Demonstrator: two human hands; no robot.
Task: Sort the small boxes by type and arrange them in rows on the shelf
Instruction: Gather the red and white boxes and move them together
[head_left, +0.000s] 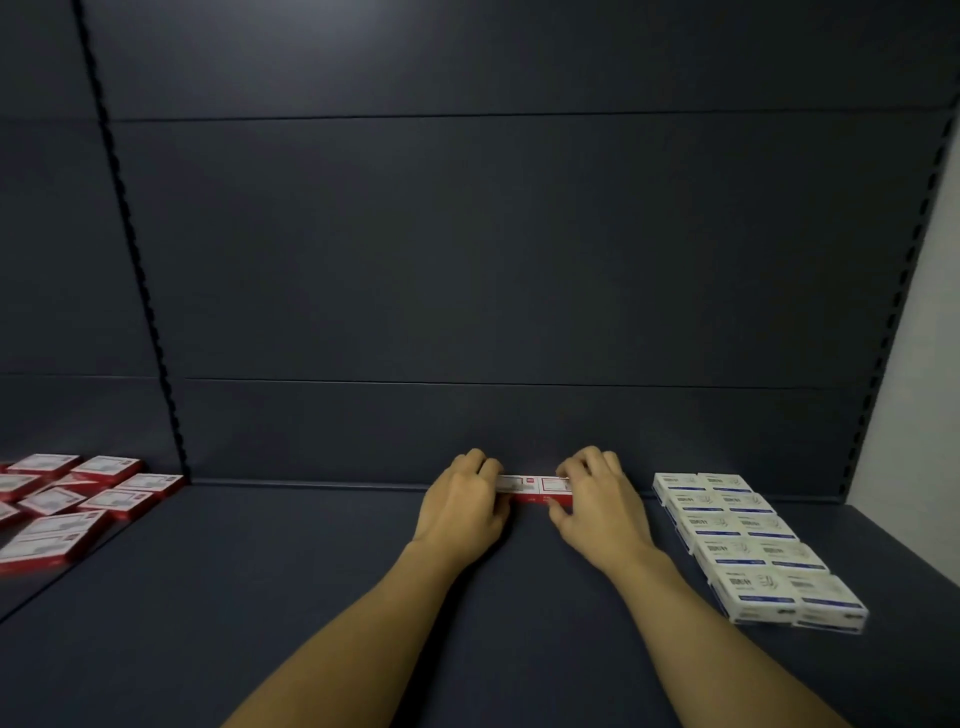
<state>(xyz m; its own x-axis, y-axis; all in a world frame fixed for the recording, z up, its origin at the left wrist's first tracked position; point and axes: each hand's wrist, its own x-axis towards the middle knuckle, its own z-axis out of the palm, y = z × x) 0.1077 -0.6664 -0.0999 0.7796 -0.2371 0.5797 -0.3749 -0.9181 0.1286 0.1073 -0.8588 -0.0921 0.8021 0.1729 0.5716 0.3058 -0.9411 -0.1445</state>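
Two small red-and-white boxes lie side by side at the back of the dark shelf, against the rear panel. My left hand grips their left end with curled fingers, and my right hand grips the right end, thumb at the front edge. White boxes with blue print stand in two neat rows at the right of the shelf. A loose pile of red boxes lies on the neighbouring shelf section at the far left.
A perforated upright post separates the left section from this one. Another upright and a pale wall bound the right side. Bare shelf surface stretches between my arms and the left pile.
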